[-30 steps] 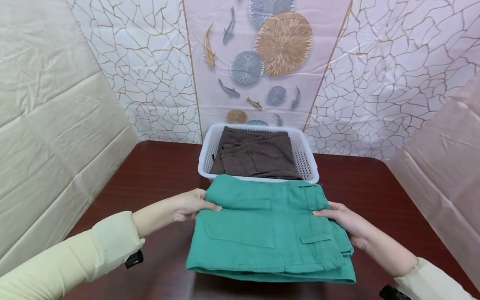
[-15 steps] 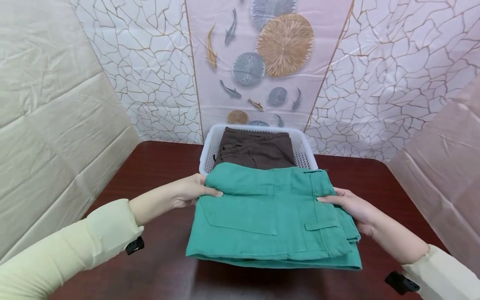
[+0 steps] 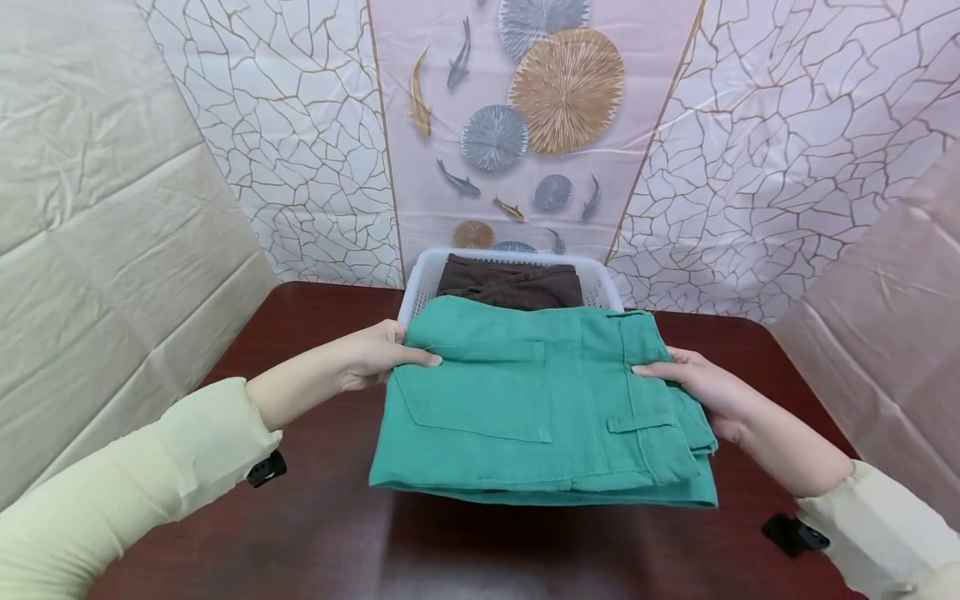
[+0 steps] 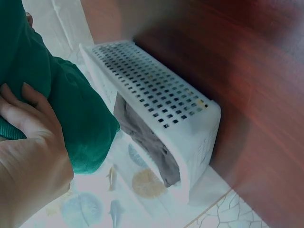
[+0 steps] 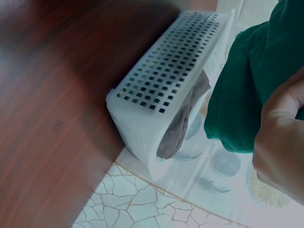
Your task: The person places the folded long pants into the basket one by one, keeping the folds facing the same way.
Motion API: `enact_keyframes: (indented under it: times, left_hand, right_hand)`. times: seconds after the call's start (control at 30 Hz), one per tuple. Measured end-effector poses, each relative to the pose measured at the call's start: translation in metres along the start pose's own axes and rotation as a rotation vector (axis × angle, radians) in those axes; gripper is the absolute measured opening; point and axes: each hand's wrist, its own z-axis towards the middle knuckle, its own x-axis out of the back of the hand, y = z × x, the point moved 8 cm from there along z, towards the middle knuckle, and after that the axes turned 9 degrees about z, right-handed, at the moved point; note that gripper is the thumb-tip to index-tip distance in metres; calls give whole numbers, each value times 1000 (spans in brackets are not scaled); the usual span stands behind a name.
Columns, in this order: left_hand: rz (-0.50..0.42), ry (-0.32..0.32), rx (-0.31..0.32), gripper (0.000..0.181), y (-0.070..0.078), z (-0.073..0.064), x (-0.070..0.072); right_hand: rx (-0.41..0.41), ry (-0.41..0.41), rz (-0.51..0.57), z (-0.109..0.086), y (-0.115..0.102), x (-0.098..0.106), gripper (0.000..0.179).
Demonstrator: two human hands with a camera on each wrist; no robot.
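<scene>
Between both hands hangs a folded pair of green trousers [image 3: 480, 400], with a pocket and belt loops facing up. My left hand [image 3: 375, 354] grips its left edge, thumb on top and fingers underneath. On the opposite side my right hand [image 3: 701, 383] pinches the waistband edge in the same way. The trousers are held above the table and overlap the front of a white plastic basket [image 3: 611, 293] in the head view. Inside the basket lie folded dark brown trousers [image 3: 510, 282]. Both wrist views show the green cloth raised above the basket's rim [image 4: 156, 137].
The basket stands on a dark red-brown wooden table [image 3: 315, 517] near its far edge. Behind it hangs a patterned cloth backdrop [image 3: 300, 142]. Pale cloth walls [image 3: 97, 217] close in the left and right sides.
Both hands have carried the green trousers away from me, toward the basket. They now cover more of the basket's front and of the brown trousers. The grip looks unchanged.
</scene>
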Motion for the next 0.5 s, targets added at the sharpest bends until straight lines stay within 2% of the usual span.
enact_keyframes:
  times: [0.3, 0.5]
  left_hand:
    - [-9, 15, -47, 32, 9, 2, 14]
    - [16, 31, -59, 38, 16, 1, 20]
  right_hand:
    - [15, 13, -14, 8, -19, -2, 49]
    - [26, 18, -41, 11, -28, -3, 55]
